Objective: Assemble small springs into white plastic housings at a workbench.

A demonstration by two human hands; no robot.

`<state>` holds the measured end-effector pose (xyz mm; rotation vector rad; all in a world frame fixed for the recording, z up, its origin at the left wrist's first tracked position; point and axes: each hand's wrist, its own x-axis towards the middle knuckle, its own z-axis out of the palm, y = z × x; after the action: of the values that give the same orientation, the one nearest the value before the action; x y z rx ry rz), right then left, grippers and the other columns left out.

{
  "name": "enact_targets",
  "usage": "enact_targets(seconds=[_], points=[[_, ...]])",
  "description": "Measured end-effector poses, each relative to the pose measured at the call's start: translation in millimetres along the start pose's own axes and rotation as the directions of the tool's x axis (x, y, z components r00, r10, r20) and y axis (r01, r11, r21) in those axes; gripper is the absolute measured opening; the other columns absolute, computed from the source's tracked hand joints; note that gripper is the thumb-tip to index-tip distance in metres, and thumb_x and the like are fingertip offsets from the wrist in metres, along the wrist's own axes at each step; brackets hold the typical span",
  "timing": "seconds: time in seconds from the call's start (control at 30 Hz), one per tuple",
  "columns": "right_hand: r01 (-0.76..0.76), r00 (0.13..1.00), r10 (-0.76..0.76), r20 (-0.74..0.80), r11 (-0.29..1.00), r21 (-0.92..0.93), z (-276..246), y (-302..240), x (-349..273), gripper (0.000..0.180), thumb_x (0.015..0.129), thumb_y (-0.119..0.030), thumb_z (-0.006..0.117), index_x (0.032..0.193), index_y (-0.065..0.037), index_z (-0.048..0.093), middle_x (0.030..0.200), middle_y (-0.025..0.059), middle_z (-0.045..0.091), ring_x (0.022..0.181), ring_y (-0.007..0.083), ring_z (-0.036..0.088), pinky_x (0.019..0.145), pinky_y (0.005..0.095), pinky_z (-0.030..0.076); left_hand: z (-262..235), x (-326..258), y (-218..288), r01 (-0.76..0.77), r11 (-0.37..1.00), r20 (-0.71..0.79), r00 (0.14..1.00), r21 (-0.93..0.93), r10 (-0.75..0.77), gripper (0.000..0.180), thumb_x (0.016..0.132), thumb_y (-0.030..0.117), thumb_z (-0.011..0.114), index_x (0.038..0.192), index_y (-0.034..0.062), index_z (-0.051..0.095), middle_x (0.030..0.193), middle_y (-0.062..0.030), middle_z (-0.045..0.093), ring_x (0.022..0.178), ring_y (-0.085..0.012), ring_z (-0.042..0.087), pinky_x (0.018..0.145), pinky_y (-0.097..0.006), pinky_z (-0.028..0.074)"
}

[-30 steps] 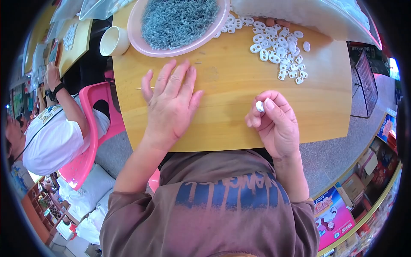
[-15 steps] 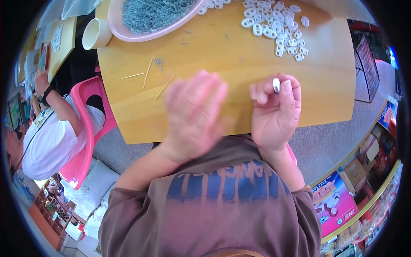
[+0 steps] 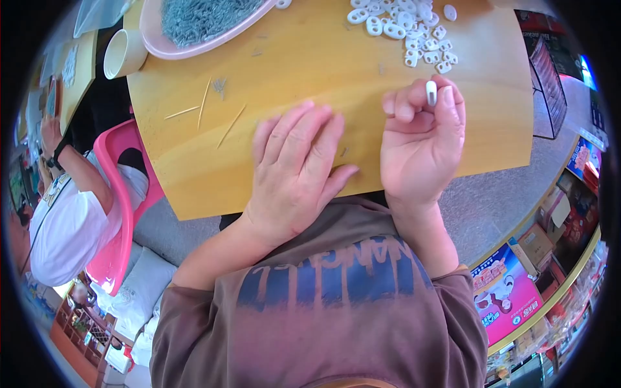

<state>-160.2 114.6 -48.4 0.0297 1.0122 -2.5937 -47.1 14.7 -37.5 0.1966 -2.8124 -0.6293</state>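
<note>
My right hand [image 3: 419,142] is raised palm up over the table's near edge. Between its thumb and index finger it pinches a small white plastic piece [image 3: 431,92], seen edge-on. My left hand [image 3: 294,152] is palm down on or just above the wooden table [image 3: 310,71], fingers slightly apart and thumb out to the side. Beside that thumb are tiny grey metal bits [image 3: 344,152]. Beyond my right hand is a heap of white oval two-holed plastic pieces [image 3: 404,22]. What lies under my left palm is hidden.
A pink basin [image 3: 207,48] full of small metal springs stands at the far left, beside a cream cup [image 3: 124,54] on its side. Thin wooden sticks [image 3: 204,103] and a small metal cluster [image 3: 220,87] lie left. A person [image 3: 77,220] sits on a pink chair [image 3: 126,213].
My left hand has slowed from a blur and settled with its fingers spread. The right hand keeps its pinch on the white piece. The view has shifted slightly.
</note>
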Motion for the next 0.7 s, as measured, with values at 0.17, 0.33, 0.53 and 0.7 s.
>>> enact_targets(seconds=[0.17, 0.33, 0.53, 0.7], points=[[-0.038, 0.999, 0.038, 0.002, 0.997, -0.06, -2, 0, -4, 0.016, 0.088, -0.015, 0.038, 0.092, -0.004, 0.049, 0.071, 0.0044, 0.048, 0.059, 0.0136, 0.042, 0.06, 0.0307, 0.036, 7, 7, 3, -0.149, 0.989, -0.118, 0.982, -0.005, 0.148, 0.027, 0.056, 0.008, 0.066, 0.082, 0.0046, 0.061, 0.089, -0.0054, 0.054, 0.083, -0.0206, 0.051, 0.072, -0.034, 0.035], [-0.081, 0.997, 0.081, -0.009, 0.994, -0.079, -5, -7, -9, 0.014, 0.087, -0.015, 0.041, 0.091, -0.004, 0.049, 0.071, 0.0042, 0.049, 0.058, 0.0129, 0.043, 0.058, 0.0298, 0.036, 8, 9, 0, -0.239, 0.968, -0.089, 0.965, 0.077, 0.246, 0.018, 0.06, 0.007, 0.058, 0.078, 0.0037, 0.061, 0.082, -0.0032, 0.054, 0.078, -0.0164, 0.051, 0.072, -0.031, 0.037], [-0.03, 0.999, 0.031, 0.028, 0.999, -0.038, -14, -12, -12, 0.013, 0.085, -0.01, 0.047, 0.093, 0.0, 0.049, 0.075, 0.0066, 0.054, 0.062, 0.0131, 0.048, 0.058, 0.0253, 0.04, 7, 15, -7, -0.332, 0.938, -0.056, 0.94, 0.097, 0.338, 0.019, 0.06, 0.003, 0.06, 0.079, 0.0025, 0.061, 0.08, -0.0049, 0.054, 0.073, -0.0183, 0.051, 0.067, -0.031, 0.04], [-0.023, 0.998, 0.025, 0.061, 0.999, -0.023, -16, -8, -7, 0.015, 0.085, -0.011, 0.047, 0.093, 0.001, 0.049, 0.076, 0.0069, 0.054, 0.061, 0.0125, 0.048, 0.058, 0.0248, 0.04, 12, 13, -11, -0.263, 0.963, -0.136, 0.958, -0.054, 0.254, 0.023, 0.059, -0.002, 0.064, 0.081, 0.0001, 0.06, 0.08, -0.0063, 0.055, 0.072, -0.0204, 0.052, 0.064, -0.031, 0.042]])
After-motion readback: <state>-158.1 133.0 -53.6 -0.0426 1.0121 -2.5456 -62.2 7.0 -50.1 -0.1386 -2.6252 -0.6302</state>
